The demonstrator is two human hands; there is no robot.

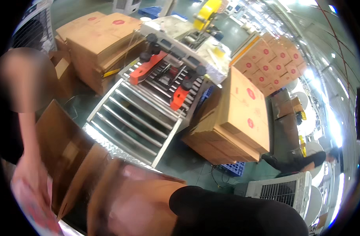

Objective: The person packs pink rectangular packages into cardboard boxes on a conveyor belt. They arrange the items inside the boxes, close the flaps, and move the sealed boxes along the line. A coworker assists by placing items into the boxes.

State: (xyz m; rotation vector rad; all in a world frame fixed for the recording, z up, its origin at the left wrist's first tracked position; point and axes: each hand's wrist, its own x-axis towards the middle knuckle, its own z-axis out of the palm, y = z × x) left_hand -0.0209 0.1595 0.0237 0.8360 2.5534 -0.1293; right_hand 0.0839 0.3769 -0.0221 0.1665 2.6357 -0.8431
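My right hand (126, 206) is low in the view, over an open cardboard box (63, 157), beside one of its raised brown flaps. Motion smears its fingers, so I cannot make out whether they hold anything. A black sleeve covers that arm down to the forearm. My left hand is out of view. At the left edge, another person's hand (32, 175) reaches down and touches a pink package (28, 202) next to the box. That person's bare arm comes from above, and part of this area is blurred.
Beyond the box stands a roller conveyor (132, 118) with a sealing machine (164, 74) and orange guides. Stacked cartons (248, 106) sit at its right, more cartons (105, 33) at its left. An air cooler (282, 188) and another person (298, 161) are at right.
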